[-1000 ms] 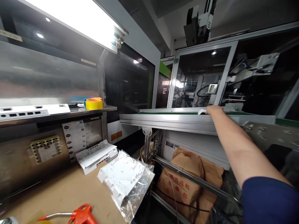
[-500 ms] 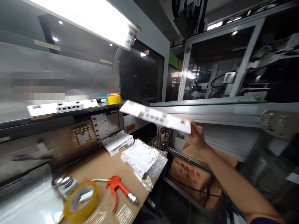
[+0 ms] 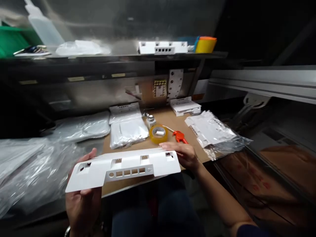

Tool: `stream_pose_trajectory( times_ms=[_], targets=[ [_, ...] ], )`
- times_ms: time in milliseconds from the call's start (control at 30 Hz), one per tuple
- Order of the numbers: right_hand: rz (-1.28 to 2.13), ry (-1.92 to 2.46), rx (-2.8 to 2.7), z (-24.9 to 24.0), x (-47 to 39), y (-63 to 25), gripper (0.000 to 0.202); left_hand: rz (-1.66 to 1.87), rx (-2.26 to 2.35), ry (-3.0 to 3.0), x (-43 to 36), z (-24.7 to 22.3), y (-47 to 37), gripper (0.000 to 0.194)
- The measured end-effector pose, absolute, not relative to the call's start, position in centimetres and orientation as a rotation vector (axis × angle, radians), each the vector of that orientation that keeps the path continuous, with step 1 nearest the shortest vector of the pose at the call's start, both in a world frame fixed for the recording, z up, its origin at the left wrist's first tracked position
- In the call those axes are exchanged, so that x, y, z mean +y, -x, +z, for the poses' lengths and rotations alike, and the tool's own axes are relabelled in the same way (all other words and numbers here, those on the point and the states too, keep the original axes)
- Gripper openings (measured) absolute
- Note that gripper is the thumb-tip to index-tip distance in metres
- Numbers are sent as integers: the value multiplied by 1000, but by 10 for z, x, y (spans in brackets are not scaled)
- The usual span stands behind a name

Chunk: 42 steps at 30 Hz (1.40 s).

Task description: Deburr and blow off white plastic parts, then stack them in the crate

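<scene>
A white plastic housing panel with a row of square port cutouts is held level above the front edge of the workbench. My left hand grips its left end, thumb on the near side and fingers behind. At the right end, my right hand holds the panel by its upper edge; some fingertips are hidden behind it. Just beyond the panel lie a roll of yellow tape and a red air blow gun, its handle partly hidden by my right hand.
Bagged white parts lie at the bench's right, near two stacked white panels. Plastic-wrapped stacks and loose clear bags fill the left. A shelf holds another white panel, yellow tape and a squeeze bottle.
The view has swung left and down to the bench. The panel, earlier raised out to the right in my right hand, is now in front of me, and my left hand also grips it.
</scene>
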State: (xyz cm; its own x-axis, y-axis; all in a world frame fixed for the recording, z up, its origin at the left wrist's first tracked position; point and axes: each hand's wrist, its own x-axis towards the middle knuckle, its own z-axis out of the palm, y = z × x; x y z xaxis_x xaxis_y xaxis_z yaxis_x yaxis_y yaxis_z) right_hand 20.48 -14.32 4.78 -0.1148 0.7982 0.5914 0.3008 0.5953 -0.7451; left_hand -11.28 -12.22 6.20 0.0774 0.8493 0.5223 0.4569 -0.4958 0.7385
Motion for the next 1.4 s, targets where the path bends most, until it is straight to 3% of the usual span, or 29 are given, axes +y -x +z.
stream_pose_trajectory(
  times_ms=[100,233,567,700,833,900,1000,1200,1400],
  targets=[
    [541,876,-1592,30,-136,-190,26,1700,1103,-1572,-132,58,117,69],
    [504,757,-1524,11,-136,-180,31,1845,930,-1326,-135,49,115,69],
    [490,878,-1488,-6,-156,-196,32,1815,850,-1307,-140,42,91,58],
    [441,836,-1535,-5,-156,-197,34,1758,871,-995,-139,43,88,75],
    [436,787,-1626,-2,-149,-190,35,1417,847,-322,-131,40,111,89],
    [466,752,-1771,0,-138,-190,32,1216,881,-85,-127,40,127,76],
    [466,877,-2017,4,-100,-199,26,1282,970,62,-123,47,141,48],
    [201,2022,-1999,4,5,-217,14,1560,1045,130,-121,74,135,41],
    [193,2076,-1945,10,14,-208,15,1691,1080,127,-126,86,135,26]
  ],
)
